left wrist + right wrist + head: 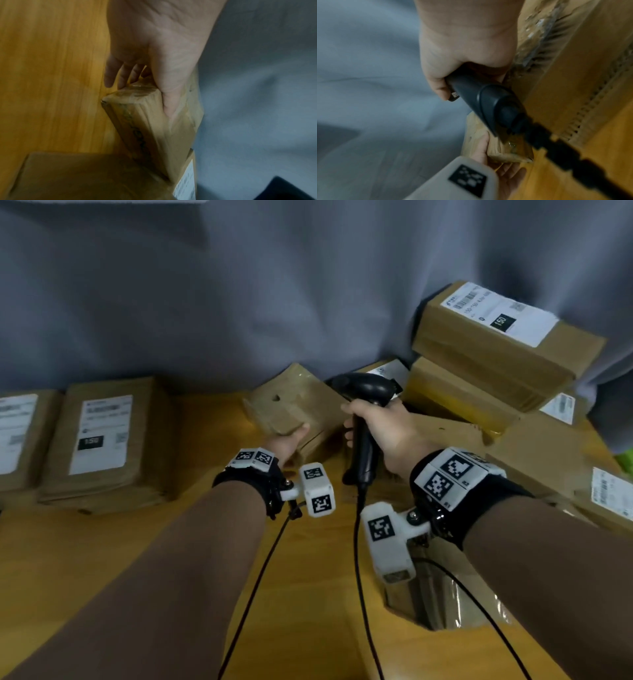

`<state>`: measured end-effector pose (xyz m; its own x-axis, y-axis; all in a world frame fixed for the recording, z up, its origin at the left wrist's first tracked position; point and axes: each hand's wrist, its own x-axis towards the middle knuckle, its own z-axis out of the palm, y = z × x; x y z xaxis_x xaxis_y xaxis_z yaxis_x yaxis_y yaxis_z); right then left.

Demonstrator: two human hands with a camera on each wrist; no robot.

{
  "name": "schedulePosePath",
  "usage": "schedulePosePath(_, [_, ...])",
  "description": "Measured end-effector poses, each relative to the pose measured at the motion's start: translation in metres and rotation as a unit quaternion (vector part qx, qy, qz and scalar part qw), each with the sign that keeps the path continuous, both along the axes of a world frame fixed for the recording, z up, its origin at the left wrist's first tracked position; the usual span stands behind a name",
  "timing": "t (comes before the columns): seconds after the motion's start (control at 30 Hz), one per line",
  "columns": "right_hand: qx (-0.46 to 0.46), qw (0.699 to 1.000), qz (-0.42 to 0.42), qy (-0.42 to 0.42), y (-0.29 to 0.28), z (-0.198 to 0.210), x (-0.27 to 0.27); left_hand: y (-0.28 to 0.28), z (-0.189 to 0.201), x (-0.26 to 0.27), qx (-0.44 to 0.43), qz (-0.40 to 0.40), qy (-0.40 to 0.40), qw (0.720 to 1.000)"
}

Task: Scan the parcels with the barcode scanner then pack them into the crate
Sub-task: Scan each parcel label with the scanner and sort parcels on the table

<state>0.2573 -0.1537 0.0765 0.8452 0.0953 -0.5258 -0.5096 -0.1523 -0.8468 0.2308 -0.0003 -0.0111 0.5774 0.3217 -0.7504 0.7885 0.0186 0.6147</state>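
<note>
A small brown parcel (291, 409) is held tilted above the middle of the counter (102, 559), gripped at its near end by the left hand (286, 445). A black barcode scanner (364, 419) is clasped in the right hand (387, 433). The parcel appears light, stiff cardboard, best gripped by its edges.
</note>
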Motion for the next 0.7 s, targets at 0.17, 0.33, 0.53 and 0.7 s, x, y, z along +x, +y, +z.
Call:
schedulePosePath(0.17, [0.084, 0.996, 0.005, 0.026, -0.012, -0.006, 0.006, -0.003, -0.011, -0.001, -0.025, 0.064, -0.026, 0.997])
schedulePosePath(0.33, [0.127, 0.991, 0.009, 0.028, -0.019, -0.011, 0.007, -0.010, -0.012, -0.010, 0.025, 0.125, -0.081, 0.989])
schedulePosePath(0.53, [0.144, 0.989, 0.007, 0.043, -0.021, -0.008, 0.005, -0.005, 0.009, -0.020, 0.030, 0.165, -0.137, 0.976])
schedulePosePath(0.7, [0.143, 0.989, -0.001, 0.036, -0.017, 0.007, -0.008, 0.019, 0.044, -0.047, 0.161, 0.063, -0.165, 0.971])
